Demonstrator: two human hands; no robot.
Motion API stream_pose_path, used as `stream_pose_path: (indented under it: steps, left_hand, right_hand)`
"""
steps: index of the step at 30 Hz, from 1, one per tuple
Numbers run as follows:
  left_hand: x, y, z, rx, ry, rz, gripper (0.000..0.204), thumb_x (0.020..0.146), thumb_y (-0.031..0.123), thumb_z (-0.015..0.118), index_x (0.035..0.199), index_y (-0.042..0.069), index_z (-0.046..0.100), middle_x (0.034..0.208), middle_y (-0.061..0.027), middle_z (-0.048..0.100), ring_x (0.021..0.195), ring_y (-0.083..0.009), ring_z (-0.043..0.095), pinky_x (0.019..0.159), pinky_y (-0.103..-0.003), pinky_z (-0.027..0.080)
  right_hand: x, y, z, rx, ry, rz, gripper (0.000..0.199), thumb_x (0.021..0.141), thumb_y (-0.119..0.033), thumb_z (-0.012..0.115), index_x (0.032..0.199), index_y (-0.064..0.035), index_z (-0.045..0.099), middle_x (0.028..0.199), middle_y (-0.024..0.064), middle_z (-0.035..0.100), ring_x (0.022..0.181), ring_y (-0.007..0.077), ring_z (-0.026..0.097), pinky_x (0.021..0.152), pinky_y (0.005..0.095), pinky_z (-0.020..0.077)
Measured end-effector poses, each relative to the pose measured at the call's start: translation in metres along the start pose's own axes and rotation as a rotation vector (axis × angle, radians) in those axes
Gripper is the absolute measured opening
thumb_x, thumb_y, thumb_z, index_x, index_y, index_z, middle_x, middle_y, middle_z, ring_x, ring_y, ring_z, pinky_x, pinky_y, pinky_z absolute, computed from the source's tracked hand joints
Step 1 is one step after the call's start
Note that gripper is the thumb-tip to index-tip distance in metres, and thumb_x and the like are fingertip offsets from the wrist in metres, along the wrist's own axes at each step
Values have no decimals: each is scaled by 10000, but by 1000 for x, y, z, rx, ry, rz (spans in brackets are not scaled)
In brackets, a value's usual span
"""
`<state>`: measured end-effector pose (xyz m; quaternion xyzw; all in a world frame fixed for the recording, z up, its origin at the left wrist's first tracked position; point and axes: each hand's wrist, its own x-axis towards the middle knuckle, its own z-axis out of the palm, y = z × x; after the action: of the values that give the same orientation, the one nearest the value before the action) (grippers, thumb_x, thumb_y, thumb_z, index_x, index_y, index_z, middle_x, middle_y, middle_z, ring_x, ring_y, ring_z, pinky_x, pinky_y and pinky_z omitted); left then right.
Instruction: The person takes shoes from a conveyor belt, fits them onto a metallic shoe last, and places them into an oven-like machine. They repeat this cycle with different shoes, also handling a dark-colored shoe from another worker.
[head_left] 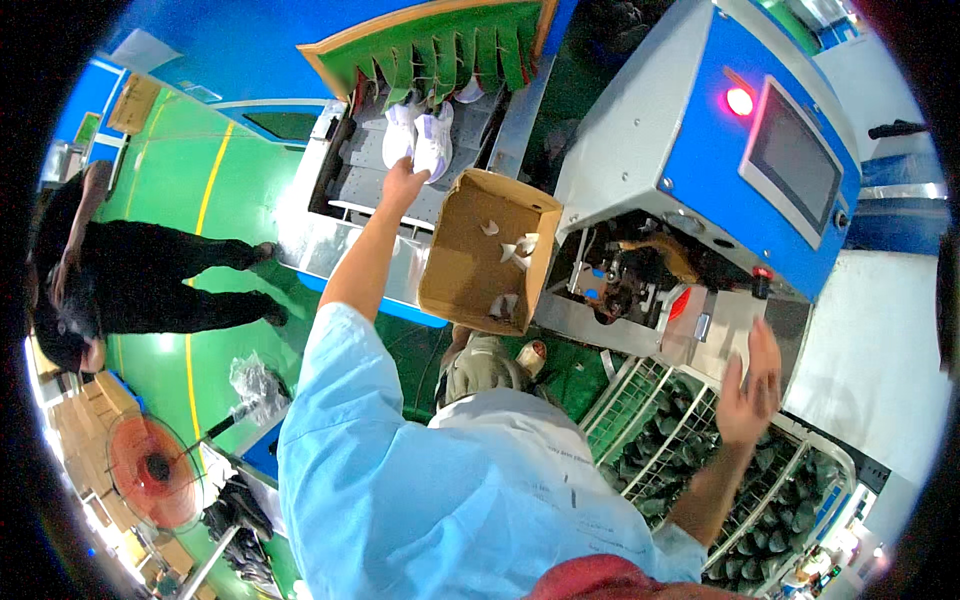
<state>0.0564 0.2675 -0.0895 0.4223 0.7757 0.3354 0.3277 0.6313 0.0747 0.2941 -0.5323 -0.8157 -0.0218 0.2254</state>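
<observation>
My left arm stretches forward to a conveyor (370, 185) where a pair of white shoes, the left shoe (398, 135) and the right shoe (434, 142), lies side by side. The fingers of my left hand (404, 184) are closed at the near ends of the pair. Behind the shoes hangs a green strip curtain (440, 55), with another pale shoe (469, 92) partly hidden under it. On the other side my right hand (750, 388) is raised with its fingers apart and nothing in it, near a red button (763, 273) on a blue and white machine (700, 140).
A cardboard box (465, 250) with a few white scraps stands between conveyor and machine. A wire rack (640, 430) of dark shoe-shaped pieces is by my right arm. At left are a person in dark clothes (150, 270) and an orange fan (155, 468). The machine's red lamp (739, 101) glows.
</observation>
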Motion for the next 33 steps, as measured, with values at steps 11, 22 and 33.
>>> stream_pose_path:
  steps: [11, 22, 33]
  left_hand:
    - [101, -9, 81, -9, 184, 86, 847, 670, 285, 914, 1332, -41, 498, 1272, -251, 637, 1204, -416, 601, 1001, -446, 485]
    - [-47, 43, -57, -1196, -276, -110, 585, 798, 76, 788, 1320, -22, 546, 1218, -134, 680, 1082, -252, 679, 940, -402, 554]
    - [-322, 215, 0, -1185, -884, -407, 608, 922, 364, 683, 1409, 38, 520, 1249, -108, 652, 1132, -251, 639, 1003, -402, 514]
  right_hand:
    - [154, -32, 196, -541, 680, -210, 558, 1026, -468, 395, 1326, -23, 547, 1336, 199, 614, 1249, 374, 566, 1074, 479, 355]
    - [155, -70, 172, -381, 505, -78, 517, 1022, -372, 501, 1385, -4, 499, 1442, 225, 531, 1366, 376, 471, 1152, 517, 269]
    - [27, -144, 168, 1257, -31, 471, 1080, 799, -105, 721, 1599, 16, 6, 1517, 188, 335, 1362, 289, 437, 1157, 430, 351]
